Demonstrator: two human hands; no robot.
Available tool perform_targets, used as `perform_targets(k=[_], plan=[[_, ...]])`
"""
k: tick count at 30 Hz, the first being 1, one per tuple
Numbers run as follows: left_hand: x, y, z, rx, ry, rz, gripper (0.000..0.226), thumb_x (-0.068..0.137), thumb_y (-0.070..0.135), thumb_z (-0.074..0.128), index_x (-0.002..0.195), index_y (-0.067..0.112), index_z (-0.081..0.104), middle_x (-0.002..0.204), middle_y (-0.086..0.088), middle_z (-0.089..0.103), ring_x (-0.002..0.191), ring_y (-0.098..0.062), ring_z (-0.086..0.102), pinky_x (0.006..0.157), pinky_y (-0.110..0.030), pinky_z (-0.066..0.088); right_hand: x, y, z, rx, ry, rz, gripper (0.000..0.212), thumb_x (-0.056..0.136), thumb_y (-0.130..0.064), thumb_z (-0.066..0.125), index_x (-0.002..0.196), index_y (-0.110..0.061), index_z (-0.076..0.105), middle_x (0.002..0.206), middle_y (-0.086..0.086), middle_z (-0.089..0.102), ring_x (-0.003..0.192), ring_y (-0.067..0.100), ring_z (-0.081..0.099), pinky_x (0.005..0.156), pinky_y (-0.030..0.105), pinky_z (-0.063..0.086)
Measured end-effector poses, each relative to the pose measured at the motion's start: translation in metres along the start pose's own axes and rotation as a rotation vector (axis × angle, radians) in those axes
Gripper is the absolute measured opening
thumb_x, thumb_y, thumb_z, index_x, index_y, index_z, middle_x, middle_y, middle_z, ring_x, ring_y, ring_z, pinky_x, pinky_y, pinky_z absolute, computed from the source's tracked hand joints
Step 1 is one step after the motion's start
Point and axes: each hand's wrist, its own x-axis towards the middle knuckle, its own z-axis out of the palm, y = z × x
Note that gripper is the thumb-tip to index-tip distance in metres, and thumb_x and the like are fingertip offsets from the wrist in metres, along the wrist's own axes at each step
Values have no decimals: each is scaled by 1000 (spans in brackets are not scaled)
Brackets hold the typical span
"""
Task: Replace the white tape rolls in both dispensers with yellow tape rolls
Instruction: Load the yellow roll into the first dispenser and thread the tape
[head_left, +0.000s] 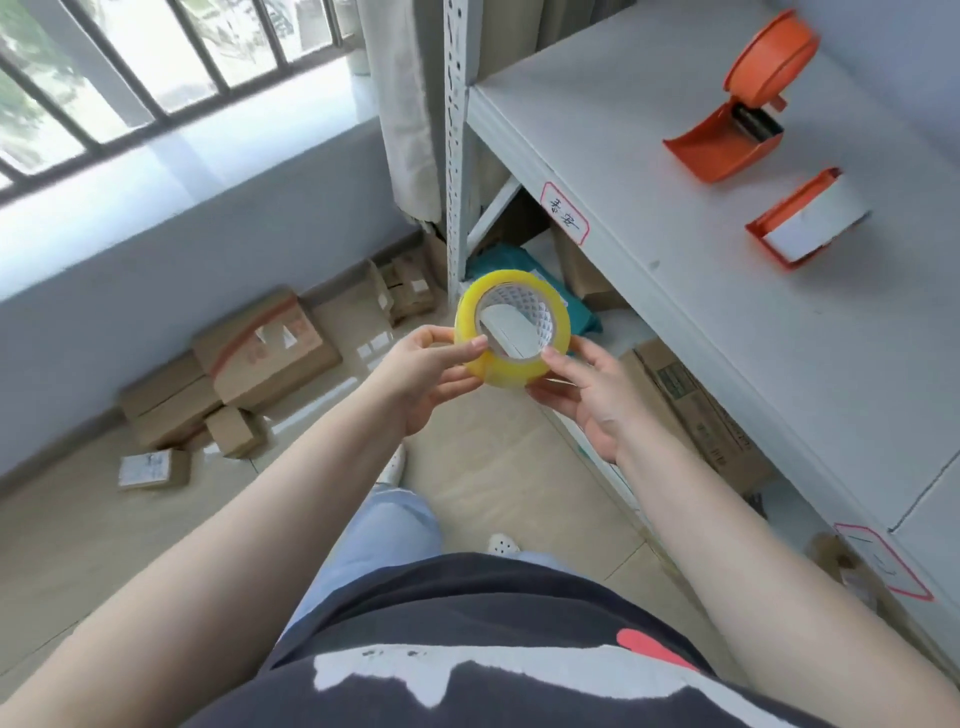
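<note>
Both hands, left (431, 371) and right (587, 395), pinch a yellow roll (511, 328) off the shelf's (675, 218) front edge. A slip could drop it; two dispensers (748, 98) wait near the shelf's back.

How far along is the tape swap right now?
Nothing looks finished. In hand: the left hand and right hand both hold a yellow tape roll in front of the shelf. Left: the far dispenser shows no yellow tape, and the near dispenser shows white, so both remain.
</note>
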Motion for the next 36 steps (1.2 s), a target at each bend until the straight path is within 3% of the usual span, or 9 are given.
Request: perform_targets(k=[7,13,15,18,21,24,28,31,36], plan=[[55,105,-22,198,-178,-22,27,78,13,75,95,13,54,80,-3,75,70,-17,73,70,-30,60,33,-36,57,150,142,-118,48,87,-19,67,133,-14,52,118,13,69,103,28,69,83,34,58],[94,157,5,345,-322,-16,27,74,16,79,88,16,55,78,-4,75,68,-17,72,74,-32,57,46,-68,66,197,297,-197,40,89,-20,64,128,-16,55,116,10,69,105,29,67,93,37,55],[106,166,20,383,-344,-6,28,72,17,80,86,17,55,77,-4,74,62,-15,71,67,-29,56,53,-75,59,35,443,-245,52,83,-29,72,130,-19,52,120,12,66,107,29,66,94,40,54],[121,177,46,454,-341,28,37,69,24,83,91,11,56,87,-10,73,69,-18,70,66,-29,56,61,-90,47,-323,639,-480,55,78,-28,75,126,-27,49,127,-3,53,117,16,56,92,30,51],[131,188,75,505,-337,52,58,66,32,85,106,1,57,99,-19,74,77,-24,73,69,-31,59,68,-114,43,-542,535,-649,44,79,-31,73,120,-30,56,122,-13,49,123,8,46,100,20,40],[137,201,104,567,-339,101,54,65,31,86,99,6,53,97,-20,73,71,-23,73,63,-30,59,78,-135,36,-638,551,-605,39,76,-39,74,111,-28,61,123,-1,52,120,11,48,97,13,37],[141,221,142,683,-380,201,50,67,26,85,100,8,52,83,-9,67,63,-16,70,61,-28,60,87,-159,23,-509,639,-476,56,71,-46,76,119,-26,55,127,-5,58,116,12,54,91,25,44],[142,230,169,780,-439,274,55,65,31,85,102,7,52,87,-8,64,76,-21,68,72,-36,61,86,-170,12,-369,697,-454,62,69,-44,78,123,-29,52,127,-9,59,116,13,57,96,34,49],[146,238,207,862,-635,348,50,74,35,79,105,3,57,87,-9,62,75,-18,62,78,-39,57,78,-172,2,77,708,-539,57,73,-34,78,124,-35,54,123,-6,65,111,8,62,87,22,49]])
